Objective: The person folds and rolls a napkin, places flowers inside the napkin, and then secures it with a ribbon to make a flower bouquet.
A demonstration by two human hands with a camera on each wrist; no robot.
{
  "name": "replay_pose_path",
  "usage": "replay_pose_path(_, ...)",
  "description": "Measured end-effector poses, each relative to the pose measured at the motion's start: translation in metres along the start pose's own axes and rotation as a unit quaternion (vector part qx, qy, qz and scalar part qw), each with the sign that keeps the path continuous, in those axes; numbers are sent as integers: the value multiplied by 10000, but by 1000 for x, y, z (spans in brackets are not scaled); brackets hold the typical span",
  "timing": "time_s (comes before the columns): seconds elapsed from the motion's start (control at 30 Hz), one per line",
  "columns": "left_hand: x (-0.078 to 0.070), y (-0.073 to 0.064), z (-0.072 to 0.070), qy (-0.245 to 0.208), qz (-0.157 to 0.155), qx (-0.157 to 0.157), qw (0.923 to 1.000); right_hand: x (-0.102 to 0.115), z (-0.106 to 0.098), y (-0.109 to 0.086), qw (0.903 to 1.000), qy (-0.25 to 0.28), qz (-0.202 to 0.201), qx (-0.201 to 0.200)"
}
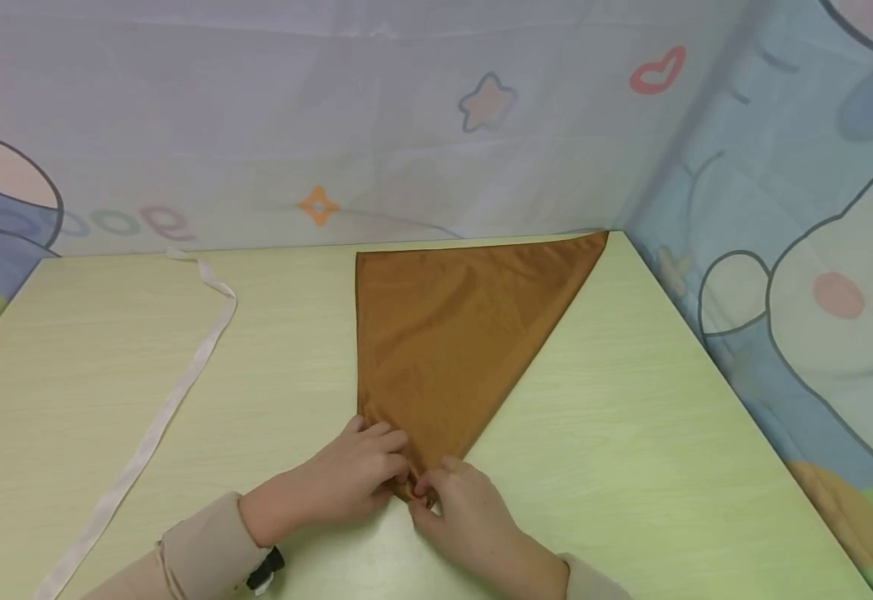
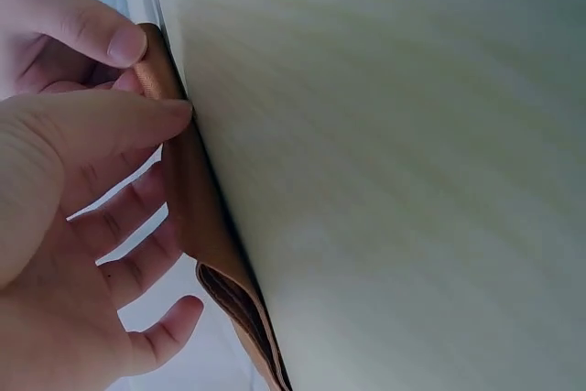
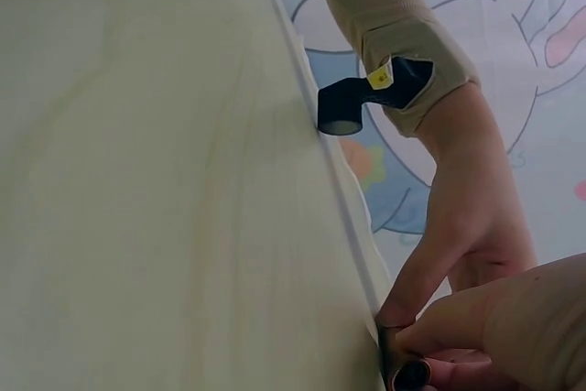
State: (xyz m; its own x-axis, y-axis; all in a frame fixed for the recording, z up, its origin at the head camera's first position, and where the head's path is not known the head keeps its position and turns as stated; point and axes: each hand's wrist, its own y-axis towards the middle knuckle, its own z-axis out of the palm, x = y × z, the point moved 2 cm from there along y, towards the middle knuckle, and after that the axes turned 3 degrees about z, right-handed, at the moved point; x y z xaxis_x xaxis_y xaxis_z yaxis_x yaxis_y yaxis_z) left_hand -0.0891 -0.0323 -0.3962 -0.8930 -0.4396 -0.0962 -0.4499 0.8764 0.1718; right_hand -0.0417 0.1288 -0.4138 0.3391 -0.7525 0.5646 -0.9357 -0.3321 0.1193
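Observation:
A brown cloth (image 1: 466, 333), folded into a triangle-like shape, lies on the table with its narrow end toward me. My left hand (image 1: 361, 467) pinches the near edge on the left side, thumb and fingertips on a small rolled fold. Close beside it, my right hand (image 1: 469, 508) pinches the near tip of the same cloth. In the left wrist view the rolled edge of the cloth (image 2: 188, 190) runs under the left thumb, and its layers gape open lower down. The right wrist view shows the end of the roll (image 3: 412, 373) at the fingertips.
A long white ribbon (image 1: 166, 408) lies loosely along the left part of the pale wooden table (image 1: 669, 433). A printed fabric backdrop (image 1: 391, 125) rises behind the table and along its right side. A black wrist camera (image 3: 366, 98) sits at the left sleeve.

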Motion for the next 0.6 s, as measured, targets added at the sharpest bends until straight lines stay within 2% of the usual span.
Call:
replay_pose_path(0.37,0,2,0,272,81,-126,9995,-3,-3,3,9999,97,99,-92)
replay_pose_path(0.6,2,3,0,350,216,-257,9988,-3,-3,3,9996,79,-128,-244)
